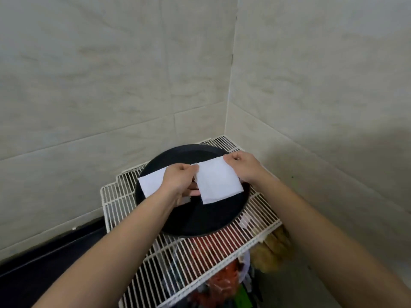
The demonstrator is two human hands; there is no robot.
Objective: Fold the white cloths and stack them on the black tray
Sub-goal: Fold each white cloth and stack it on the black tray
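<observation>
A round black tray rests on a white wire rack. Above it I hold a white cloth by its upper edge, so that it hangs down over the tray. My left hand pinches its upper left corner, and my right hand pinches its upper right corner. Another white cloth lies flat on the left part of the tray, partly hidden behind my left hand.
The white wire rack stands in a corner of beige tiled walls. Colourful red and orange items show through the rack from below. A dark surface lies at the lower left.
</observation>
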